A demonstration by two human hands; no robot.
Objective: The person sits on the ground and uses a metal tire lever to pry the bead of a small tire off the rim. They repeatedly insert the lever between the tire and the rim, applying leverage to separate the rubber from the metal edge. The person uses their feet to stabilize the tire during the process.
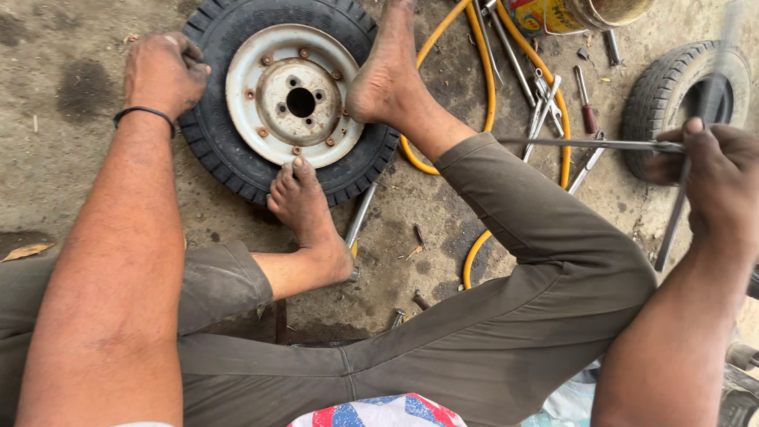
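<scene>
The right hand point(715, 178) was wrapped around the middle of a cross-shaped wheel wrench point(589, 144), fingers closed on the hub where the bars meet. One bar ran level toward the knee, another dropped down past the wrist, and the upper one was blurred. The left hand point(164, 73) lay curled over the tread of the small wheel point(237, 154), gripping its upper left edge, a black band on that wrist.

The wheel lay flat on the concrete floor point(55, 158). Its white steel rim point(291, 96) faced up, rusty nuts ringing the centre hole. Both bare feet pinned it: the right foot point(387, 75) on the rim's right side, the left foot point(299, 198) on the lower tread.

Judging by that, the step in hand looked like bracing the wheel while the wrench was brought across. The wrench was well apart from the rim, out over the right knee. The next move would seem to call for swinging it in and seating one socket squarely on a nut, with the feet holding against the turn.

Around them: a yellow hose point(484, 87) looping behind the right leg, loose spanners point(545, 107) and a red-handled screwdriver point(586, 101) on the ground, and a second tyre point(660, 95) behind the right hand.
</scene>
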